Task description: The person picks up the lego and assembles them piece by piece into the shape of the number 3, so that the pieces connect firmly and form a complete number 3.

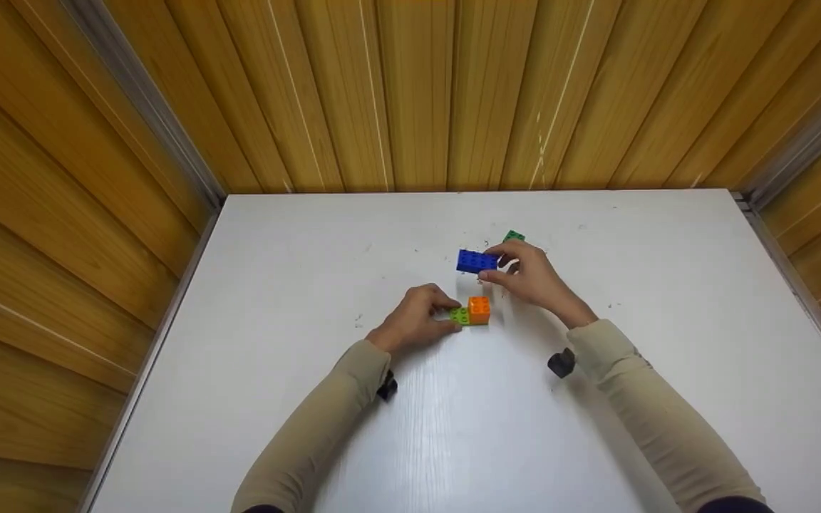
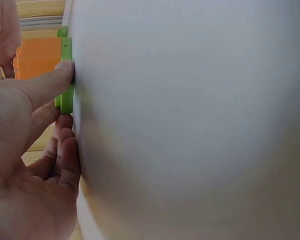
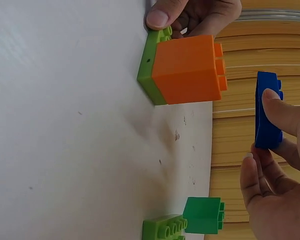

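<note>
In the middle of the white table (image 1: 296, 271), starting from the left, the person's left hand (image 1: 421, 317) is nearly closed in a pinch, its thumb and fingers gripping opposite edges of a flat light-green base (image 1: 460, 315) that lies on the tabletop. The studs showing by those fingers are bare; on the right end sits an orange brick (image 1: 479, 309), studs up. Just beyond this pair, a blue brick (image 1: 477, 261) hangs in the air, studs up and touching nothing below. Farther back, a green brick (image 1: 514, 235) peeks past the other hand; from the right wrist, a light-green piece (image 3: 162, 227) shows beside it, joined or not I can't tell. Rightmost is the right hand (image 1: 528, 274), thumb and fingers closed on the blue brick's right end.

I'd judge the step in hand to be bringing the blue brick to the base. The next move seems to call for lining up studs, over the bare ones or the orange top, then pressing down while the left hand braces.
</note>
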A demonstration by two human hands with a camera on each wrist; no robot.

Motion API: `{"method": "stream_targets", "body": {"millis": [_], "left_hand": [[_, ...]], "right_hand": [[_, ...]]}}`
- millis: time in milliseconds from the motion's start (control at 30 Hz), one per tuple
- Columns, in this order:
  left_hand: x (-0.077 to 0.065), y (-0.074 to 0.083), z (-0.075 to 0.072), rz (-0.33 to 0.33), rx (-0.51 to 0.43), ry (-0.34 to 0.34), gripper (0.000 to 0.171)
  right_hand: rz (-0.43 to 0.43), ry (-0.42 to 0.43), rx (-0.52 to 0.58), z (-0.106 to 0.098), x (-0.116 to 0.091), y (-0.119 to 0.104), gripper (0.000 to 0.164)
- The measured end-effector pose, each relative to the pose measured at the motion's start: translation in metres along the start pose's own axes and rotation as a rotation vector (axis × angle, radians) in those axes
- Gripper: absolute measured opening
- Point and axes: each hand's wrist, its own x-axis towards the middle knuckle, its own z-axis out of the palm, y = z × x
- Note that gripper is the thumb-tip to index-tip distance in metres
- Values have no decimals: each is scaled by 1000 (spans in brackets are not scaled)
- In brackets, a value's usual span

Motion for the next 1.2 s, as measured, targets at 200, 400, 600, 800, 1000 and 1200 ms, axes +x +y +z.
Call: {"method": "stream_targets", "body": {"millis": [200, 400, 600, 800, 1000, 1200], "left_hand": [[2, 0, -1, -4, 10, -6, 38], [0, 0, -1, -23, -15, -10, 38], [1, -1, -2, -33, -20, -11, 39], [1, -1, -1, -23, -31, -7, 39], [1, -1, 0, -22, -19, 3, 39], [0, -1, 0, -33, -20, 6, 39]], "right_hand": [[-19, -2, -18, -4, -4, -4, 43], [-24, -8, -27, -6, -8, -7, 45], [-35, -13, -43, -7, -12, -9, 45], [-55, -23, -59, -7, -16, -9, 45], [-70, -22, -71, -4, -21, -9, 43], [-69, -27, -64, -1, -23, -10, 41]]}}
